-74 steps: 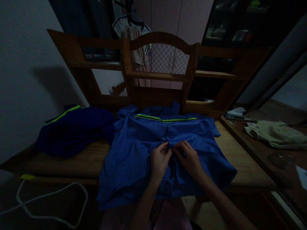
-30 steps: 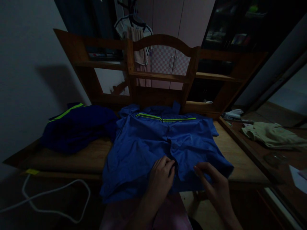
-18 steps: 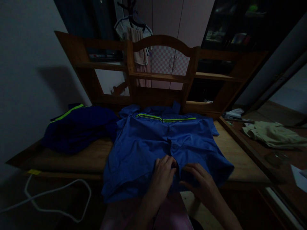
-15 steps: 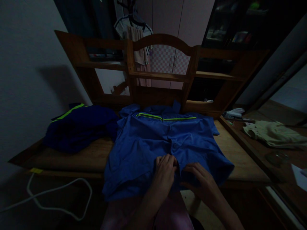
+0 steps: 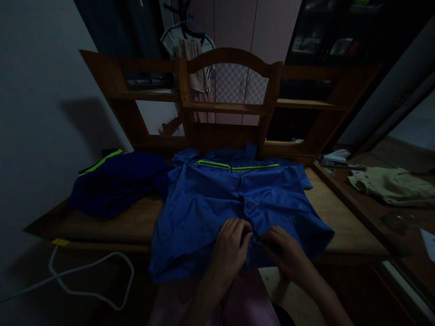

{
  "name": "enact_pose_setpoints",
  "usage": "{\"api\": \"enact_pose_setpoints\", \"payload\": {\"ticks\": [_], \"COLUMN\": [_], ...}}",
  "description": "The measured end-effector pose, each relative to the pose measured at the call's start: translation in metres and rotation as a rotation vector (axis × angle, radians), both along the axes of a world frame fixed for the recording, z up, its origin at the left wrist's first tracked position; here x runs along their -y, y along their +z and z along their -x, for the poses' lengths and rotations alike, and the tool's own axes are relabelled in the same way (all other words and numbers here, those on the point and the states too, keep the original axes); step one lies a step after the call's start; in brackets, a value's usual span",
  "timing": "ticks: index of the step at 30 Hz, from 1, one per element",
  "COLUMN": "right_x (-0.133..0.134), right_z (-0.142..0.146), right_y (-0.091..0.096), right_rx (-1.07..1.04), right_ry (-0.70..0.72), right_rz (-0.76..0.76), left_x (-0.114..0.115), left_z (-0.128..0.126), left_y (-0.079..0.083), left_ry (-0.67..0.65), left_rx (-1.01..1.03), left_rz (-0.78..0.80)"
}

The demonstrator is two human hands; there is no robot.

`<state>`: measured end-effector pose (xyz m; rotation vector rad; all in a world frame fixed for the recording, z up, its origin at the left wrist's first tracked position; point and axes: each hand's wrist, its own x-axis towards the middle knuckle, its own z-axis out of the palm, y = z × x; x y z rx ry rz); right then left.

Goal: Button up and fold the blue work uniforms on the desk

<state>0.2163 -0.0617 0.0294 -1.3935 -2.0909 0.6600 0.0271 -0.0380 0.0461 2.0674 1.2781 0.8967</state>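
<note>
A blue work shirt with a yellow-green reflective stripe across its chest lies spread over the wooden desk, its lower edge hanging past the front. Down its middle runs the button placket, partly fastened. My left hand pinches the placket near the hem, thumb and fingers closed on the cloth. Just to the right, my right hand is also closed on the opposite front edge. The two hands are a small gap apart. Whether a button sits between the fingers is hidden.
A darker blue garment with a yellow-green stripe lies bunched at the left. A white cable loops below the desk's left front edge. The wooden shelf frame rises at the back. On a surface to the right lies a pale cloth.
My right hand has drawn its fingers together on the shirt edge and moved slightly up. My left thumb now shows against its fingers. The view has shifted a little.
</note>
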Motion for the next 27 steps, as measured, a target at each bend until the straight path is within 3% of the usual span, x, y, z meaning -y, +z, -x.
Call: {"api": "enact_pose_setpoints", "payload": {"ticks": [7, 13, 16, 22, 27], "right_x": [-0.006, -0.005, -0.001, 0.007, 0.010], "right_z": [-0.003, 0.000, 0.008, 0.028, 0.032], "right_y": [0.010, 0.022, 0.024, 0.011, -0.003], "right_rx": [0.071, -0.289, -0.358, -0.167, 0.036], "right_ry": [0.037, -0.238, -0.297, -0.145, -0.213], "right_rz": [0.110, 0.174, 0.195, -0.049, -0.288], "left_x": [-0.006, -0.007, -0.006, -0.004, -0.003], "left_z": [0.007, 0.012, 0.008, 0.005, 0.006], "left_y": [-0.007, -0.007, -0.007, -0.011, -0.008], "left_ry": [0.013, 0.050, 0.024, -0.067, -0.098], "left_rx": [0.230, 0.204, 0.201, 0.100, 0.088], "left_rz": [0.238, 0.327, 0.301, 0.214, 0.240]}}
